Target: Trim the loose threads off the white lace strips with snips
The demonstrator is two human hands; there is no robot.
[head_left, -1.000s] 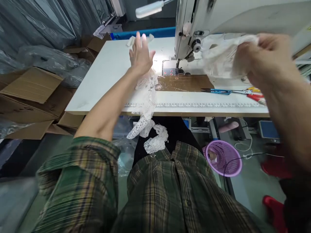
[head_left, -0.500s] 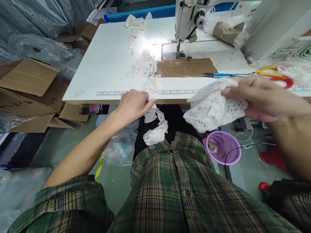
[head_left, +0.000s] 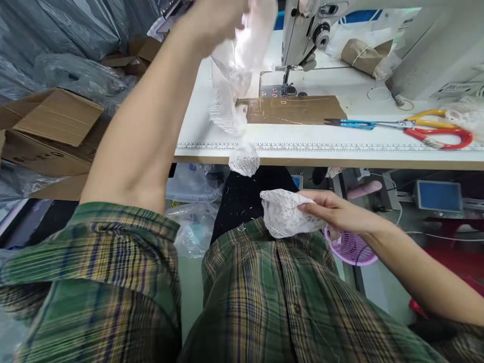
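My left hand [head_left: 223, 22] is raised at the far side of the table, blurred and partly cut off by the top edge. Its fingers are closed on a long white lace strip [head_left: 230, 108], which hangs down across the tabletop and over the front edge. Low in front of my shirt, my right hand [head_left: 327, 209] pinches a bunched piece of white lace [head_left: 285, 214] between thumb and fingers. The sewing machine [head_left: 302, 35] stands just right of the raised strip, with its needle area bare of lace.
A brown cardboard piece [head_left: 295, 110] lies before the needle plate. Scissors [head_left: 434, 128] with red and yellow handles and blue-handled snips [head_left: 351, 123] rest to its right. A purple basket [head_left: 351, 249] is below the table. Cardboard boxes [head_left: 53, 126] stand at left.
My left hand has moved up and away from the table's front edge, lifting the lace strip. My right hand has come down and left with its lace, below the table edge.
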